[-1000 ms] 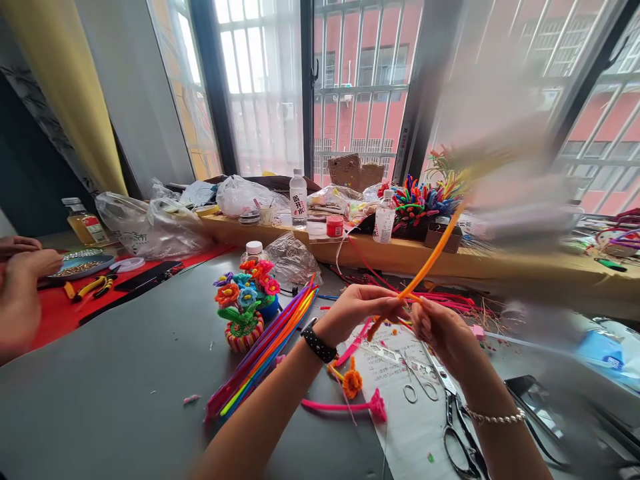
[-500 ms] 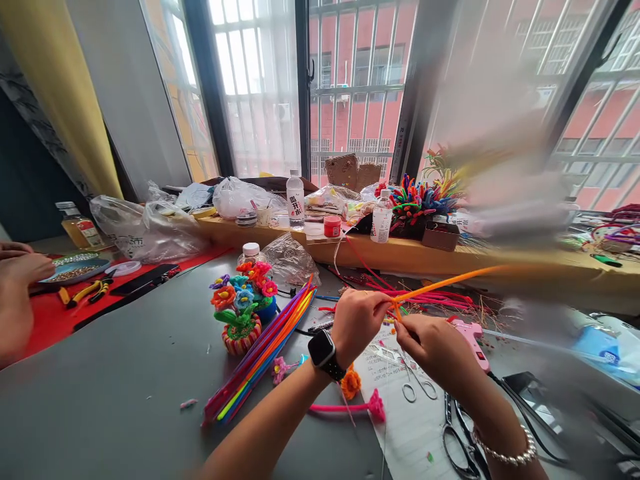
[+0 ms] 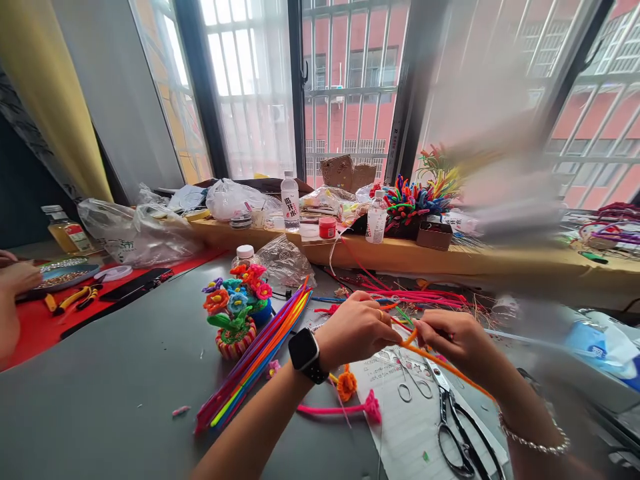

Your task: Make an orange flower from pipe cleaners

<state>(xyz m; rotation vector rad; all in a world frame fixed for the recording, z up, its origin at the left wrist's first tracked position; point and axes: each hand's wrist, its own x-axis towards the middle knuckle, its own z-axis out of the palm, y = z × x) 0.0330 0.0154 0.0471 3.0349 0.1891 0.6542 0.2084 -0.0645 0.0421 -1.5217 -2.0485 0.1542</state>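
Both my hands are raised over the grey table and pinch one orange pipe cleaner (image 3: 445, 369). My left hand (image 3: 356, 328), with a black watch on its wrist, grips the near end with closed fingers. My right hand (image 3: 457, 341), wearing a bead bracelet, is closed on the stem just right of it; the rest trails down to the right along my forearm. Below them lie a lined paper sheet (image 3: 405, 420), black scissors (image 3: 457, 427), a small orange flower (image 3: 346, 385) and a pink pipe cleaner flower (image 3: 350, 407).
A bundle of coloured pipe cleaners (image 3: 255, 363) and a pipe cleaner flower pot (image 3: 234, 310) lie left of my hands. Bottles, bags and a tub of pipe cleaners (image 3: 417, 200) crowd the wooden sill. Another person's hand (image 3: 13, 287) works at the far left over a red mat.
The free end of the orange pipe cleaner swung from pointing up right, through level, down to the right along my forearm. Both hands kept hold and my left wrist turned.
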